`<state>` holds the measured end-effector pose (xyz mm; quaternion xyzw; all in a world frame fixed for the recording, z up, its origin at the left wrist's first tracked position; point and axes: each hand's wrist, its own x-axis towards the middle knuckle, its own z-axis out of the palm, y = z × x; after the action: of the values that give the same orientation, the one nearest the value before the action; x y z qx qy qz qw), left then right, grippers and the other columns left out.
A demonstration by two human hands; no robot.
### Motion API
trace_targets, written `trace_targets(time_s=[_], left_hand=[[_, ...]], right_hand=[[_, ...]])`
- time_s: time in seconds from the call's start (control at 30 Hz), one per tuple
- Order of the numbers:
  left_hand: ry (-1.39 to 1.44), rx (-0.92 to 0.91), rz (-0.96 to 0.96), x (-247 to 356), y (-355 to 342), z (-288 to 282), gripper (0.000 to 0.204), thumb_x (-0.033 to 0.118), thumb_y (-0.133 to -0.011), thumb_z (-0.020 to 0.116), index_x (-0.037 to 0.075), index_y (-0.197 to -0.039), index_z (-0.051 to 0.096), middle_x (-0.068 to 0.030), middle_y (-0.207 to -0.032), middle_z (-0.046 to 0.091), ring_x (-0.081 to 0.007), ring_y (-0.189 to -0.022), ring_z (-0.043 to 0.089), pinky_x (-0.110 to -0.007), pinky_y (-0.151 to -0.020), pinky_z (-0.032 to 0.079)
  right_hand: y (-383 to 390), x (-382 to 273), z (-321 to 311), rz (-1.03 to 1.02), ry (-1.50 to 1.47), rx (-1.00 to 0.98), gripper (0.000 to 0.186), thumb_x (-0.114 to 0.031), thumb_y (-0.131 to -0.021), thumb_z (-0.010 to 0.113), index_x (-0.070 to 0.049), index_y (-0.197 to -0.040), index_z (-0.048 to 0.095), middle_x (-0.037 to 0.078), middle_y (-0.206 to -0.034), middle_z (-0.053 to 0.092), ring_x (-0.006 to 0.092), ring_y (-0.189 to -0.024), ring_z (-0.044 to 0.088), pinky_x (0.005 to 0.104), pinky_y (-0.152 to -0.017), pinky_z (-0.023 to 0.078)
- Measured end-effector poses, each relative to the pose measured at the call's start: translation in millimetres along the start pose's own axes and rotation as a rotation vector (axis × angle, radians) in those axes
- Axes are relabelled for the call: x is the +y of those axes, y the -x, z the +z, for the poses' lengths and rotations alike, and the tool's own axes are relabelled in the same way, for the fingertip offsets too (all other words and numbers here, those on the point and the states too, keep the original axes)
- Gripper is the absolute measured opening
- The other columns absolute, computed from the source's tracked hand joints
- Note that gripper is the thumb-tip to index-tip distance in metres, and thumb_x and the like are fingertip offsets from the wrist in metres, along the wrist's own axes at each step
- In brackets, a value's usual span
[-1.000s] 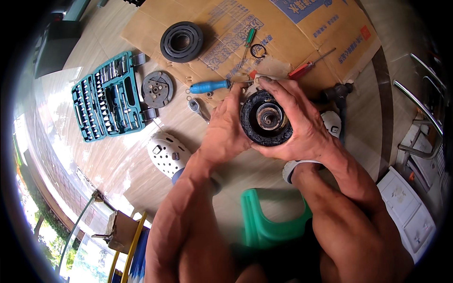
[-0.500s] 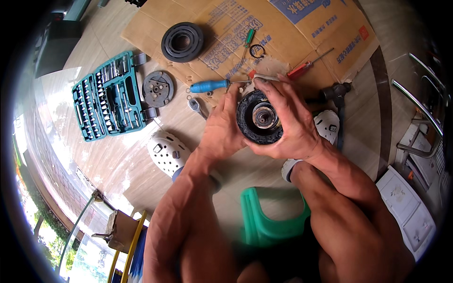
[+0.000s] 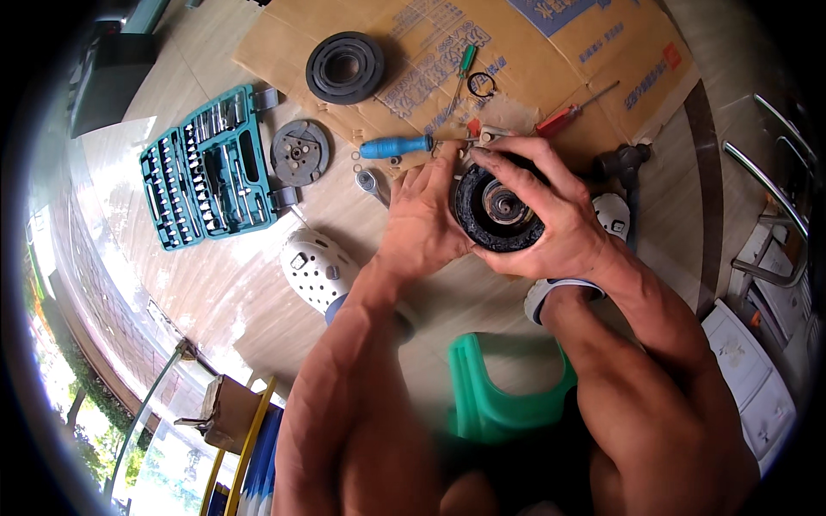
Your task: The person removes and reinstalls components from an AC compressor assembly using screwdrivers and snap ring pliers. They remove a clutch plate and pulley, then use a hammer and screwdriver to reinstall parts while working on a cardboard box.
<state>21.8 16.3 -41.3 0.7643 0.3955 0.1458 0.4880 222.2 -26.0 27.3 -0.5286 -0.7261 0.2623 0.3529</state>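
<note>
Between my hands is a compressor (image 3: 506,203), its round end facing up with a greasy black rim and a metal shaft in the middle. My right hand (image 3: 572,215) curls around its right side, fingers over the far rim and thumb along the near edge. Against its left side lies my left hand (image 3: 420,225), gripping it with fingers pointing away from me; its fingertips are partly hidden. Just beyond that hand are a blue-handled screwdriver (image 3: 396,147) and a ratchet wrench (image 3: 368,182). The compressor's underside cannot be seen.
Flattened cardboard (image 3: 551,64) carries a black pulley (image 3: 344,68), a green screwdriver (image 3: 467,58), a snap ring (image 3: 482,84) and a red screwdriver (image 3: 559,120). A metal clutch disc (image 3: 299,153) and teal socket set (image 3: 211,168) lie left. Right is a hammer (image 3: 621,163); nearer, a green stool (image 3: 503,413).
The whole scene has shifted slightly in view. The compressor tilts a little differently, and my left fingers reach straighter along its side. Both hands stay on it.
</note>
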Motion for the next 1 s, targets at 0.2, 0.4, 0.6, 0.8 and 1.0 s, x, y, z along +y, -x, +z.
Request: trace_targets(time_s=[0.2,0.4,0.6,0.8,1.0], left_hand=[[-0.052,0.025,0.018,-1.2,2.7,0.3,0.104,0.032,-0.068,0.094,0.002,-0.152,0.041,-0.0217,-0.135,0.062,-0.045,-0.126,0.057,-0.051,-0.108,0.043],[-0.038,-0.009,-0.058,0.7,3.1,-1.6,0.109,0.034,-0.068,0.092,0.005,-0.156,0.035,-0.0207,-0.133,0.065,-0.0445,-0.126,0.058,-0.05,-0.107,0.044],[0.027,0.008,-0.027,-4.9,2.6,-2.0,0.108,0.031,-0.068,0.092,0.005,-0.155,0.036,-0.0201,-0.132,0.066,-0.0427,-0.123,0.062,-0.048,-0.104,0.048],[0.093,-0.017,-0.087,3.9,1.2,-1.7,0.109,0.026,-0.068,0.093,0.005,-0.157,0.035,-0.0189,-0.133,0.065,-0.0372,-0.127,0.061,-0.044,-0.107,0.048],[0.183,-0.033,-0.087,3.9,-1.1,-0.5,0.116,0.028,-0.066,0.096,0.004,-0.159,0.032,-0.019,-0.135,0.063,-0.0351,-0.127,0.061,-0.044,-0.108,0.048]], right_hand=[[-3.6,2.4,-0.7,-0.04,-0.01,-0.059,0.087,-0.011,-0.064,0.091,-0.003,-0.144,0.058,0.018,-0.127,0.059,0.0376,-0.114,0.067,0.0438,-0.094,0.058],[0.5,2.3,7.6,-0.03,-0.024,0.02,0.11,-0.011,-0.065,0.091,0.0,-0.16,0.036,0.023,-0.126,0.061,0.0392,-0.109,0.066,0.0446,-0.091,0.057],[1.1,0.1,10.7,0.01,-0.033,0.019,0.112,-0.01,-0.065,0.091,0.0,-0.16,0.034,0.023,-0.122,0.06,0.0396,-0.109,0.064,0.0453,-0.093,0.055],[5.1,4.6,8.0,0.018,-0.067,0.036,0.116,-0.012,-0.065,0.093,-0.003,-0.162,0.031,0.021,-0.126,0.058,0.0397,-0.109,0.064,0.0468,-0.094,0.054],[10.5,4.7,-1.8,0.066,-0.083,-0.028,0.117,-0.02,-0.067,0.095,-0.001,-0.162,0.028,0.025,-0.138,0.056,0.0411,-0.12,0.062,0.0457,-0.1,0.053]])
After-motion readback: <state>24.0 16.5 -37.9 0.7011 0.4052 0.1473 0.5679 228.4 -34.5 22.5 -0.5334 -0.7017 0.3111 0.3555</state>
